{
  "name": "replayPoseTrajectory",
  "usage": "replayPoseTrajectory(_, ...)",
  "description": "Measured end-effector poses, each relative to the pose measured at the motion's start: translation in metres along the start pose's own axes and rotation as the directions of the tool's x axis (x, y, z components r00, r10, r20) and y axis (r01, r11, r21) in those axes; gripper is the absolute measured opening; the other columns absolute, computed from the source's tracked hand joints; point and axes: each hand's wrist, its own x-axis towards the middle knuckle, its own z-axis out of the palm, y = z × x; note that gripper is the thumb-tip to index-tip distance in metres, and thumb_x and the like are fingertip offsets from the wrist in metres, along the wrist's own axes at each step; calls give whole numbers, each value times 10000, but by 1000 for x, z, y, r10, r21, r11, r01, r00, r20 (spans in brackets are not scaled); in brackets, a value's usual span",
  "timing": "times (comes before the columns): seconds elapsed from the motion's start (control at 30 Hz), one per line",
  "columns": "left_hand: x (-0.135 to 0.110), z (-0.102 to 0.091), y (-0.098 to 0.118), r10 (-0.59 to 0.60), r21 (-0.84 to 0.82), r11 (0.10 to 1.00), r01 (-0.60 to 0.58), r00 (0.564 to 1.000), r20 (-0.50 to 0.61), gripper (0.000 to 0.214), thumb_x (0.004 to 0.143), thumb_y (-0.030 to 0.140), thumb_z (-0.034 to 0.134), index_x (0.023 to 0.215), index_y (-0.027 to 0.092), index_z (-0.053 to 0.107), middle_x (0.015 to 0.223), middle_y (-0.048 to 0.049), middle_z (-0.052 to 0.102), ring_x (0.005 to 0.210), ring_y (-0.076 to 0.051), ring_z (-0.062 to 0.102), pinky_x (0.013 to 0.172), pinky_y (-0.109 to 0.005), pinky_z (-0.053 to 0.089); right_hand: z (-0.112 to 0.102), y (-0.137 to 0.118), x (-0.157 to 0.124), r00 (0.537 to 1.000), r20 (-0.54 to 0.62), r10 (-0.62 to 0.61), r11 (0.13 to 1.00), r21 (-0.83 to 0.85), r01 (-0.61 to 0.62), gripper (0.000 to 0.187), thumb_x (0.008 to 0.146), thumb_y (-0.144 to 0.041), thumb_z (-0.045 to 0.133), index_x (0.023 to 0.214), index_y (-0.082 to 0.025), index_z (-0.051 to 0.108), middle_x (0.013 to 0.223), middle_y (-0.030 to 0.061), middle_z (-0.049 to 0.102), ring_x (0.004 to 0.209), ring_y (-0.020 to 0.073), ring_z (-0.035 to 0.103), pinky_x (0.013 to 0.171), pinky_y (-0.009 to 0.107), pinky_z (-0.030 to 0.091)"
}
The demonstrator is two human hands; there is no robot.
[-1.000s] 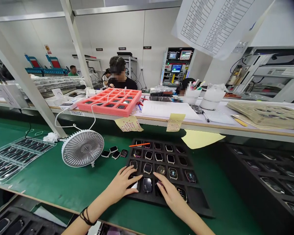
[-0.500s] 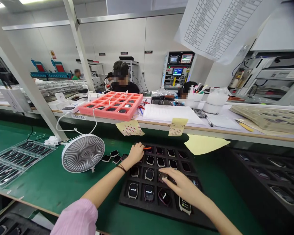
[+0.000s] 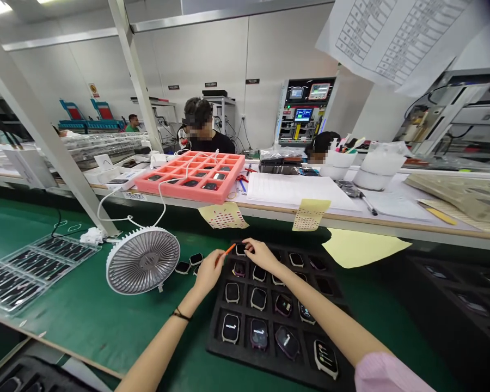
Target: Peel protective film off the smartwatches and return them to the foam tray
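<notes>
My left hand [image 3: 208,270] is closed on a slim orange stick [image 3: 230,248], which points up and right toward the black foam tray's far left corner. At that corner my right hand [image 3: 263,256] has its thumb and index finger bent around the right edge of a smartwatch case [image 3: 240,250]. Whether this case is lifted from its slot cannot be made out. Rows of strapless smartwatches fill the foam tray [image 3: 265,375]. Several in the near rows have lit screens, such as the front left smartwatch [image 3: 231,329]. My right forearm hides some slots.
Left of the tray stand a round fan [image 3: 144,261] and a few loose watches [image 3: 183,268]. Clear trays [image 3: 36,267] lie farther left. A shelf [image 3: 269,209] behind carries a pink foam tray [image 3: 188,188] and papers. Another black tray [image 3: 445,305] is at right. Co-workers sit beyond.
My right hand has moved from the tray's middle to its far left corner. My left hand has drawn back toward the left with the orange stick, now angled upward. The view has shifted slightly.
</notes>
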Motion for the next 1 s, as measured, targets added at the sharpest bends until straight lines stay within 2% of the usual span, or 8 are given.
replayPoseTrajectory(0.1,-19,4,-13,-62,-110,992,61,998,-4,324,913,368,323,915,167,577,732,-22,612,681,-155,589,634,-230,424,23,-8,22,998,-31,55,995,-78,-57,331,815,-112,555,1146,-122,544,996,146,623,1002,263,565,870,380,429)
replayPoseTrajectory(0.23,-27,10,-21,-112,-240,964,113,994,18,359,896,413,340,899,152,586,689,-10,587,625,-136,562,594,-214,403,41,-12,34,993,-47,112,988,-102,-116,316,801,-152,596,1113,-132,555,1027,189,587,1091,332,485,890,449,400)
replayPoseTrajectory(0.37,-27,12,-18,-122,-329,935,135,991,61,351,889,404,369,912,149,609,654,2,562,626,-134,546,595,-214,380,36,1,34,997,-18,71,997,15,-70,276,798,-230,613,1056,-138,581,1024,144,577,1041,289,503,920,426,376)
replayPoseTrajectory(0.57,-31,10,-12,-122,-433,888,153,988,99,340,878,406,413,926,151,633,665,-1,562,627,-131,518,601,-224,359,26,22,26,1000,17,10,932,362,-16,304,749,-318,630,1021,-184,595,845,22,622,774,177,573,774,316,428)
replayPoseTrajectory(0.7,-31,10,-9,-127,-535,827,174,984,124,371,864,463,426,909,147,617,649,12,511,588,-106,464,554,-205,343,29,17,21,996,-35,85,785,617,-46,320,729,-409,628,953,-184,588,851,37,630,786,181,591,738,305,437)
replayPoseTrajectory(0.8,-31,11,-4,-147,-615,755,225,973,176,440,852,554,389,884,150,561,571,60,380,449,-66,347,425,-177,273,31,-2,10,991,0,131,617,783,-81,379,778,-491,566,1021,-201,551,735,2,582,634,142,564,579,261,441)
replayPoseTrajectory(0.9,-34,10,4,-155,-687,661,301,951,268,493,820,642,381,819,165,506,500,103,257,353,-43,206,337,-166,176,31,-29,-6,988,115,104,455,878,-150,375,805,-514,546,1013,-202,538,551,-65,454,384,77,382,382,211,322)
replayPoseTrajectory(1.0,-37,7,11,-132,-724,587,362,925,355,542,772,703,411,722,168,480,450,116,232,325,-31,170,315,-162,161,30,-51,-16,976,203,72,332,918,-216,382,763,-516,615,954,-196,530,528,-85,428,312,38,279,315,182,206)
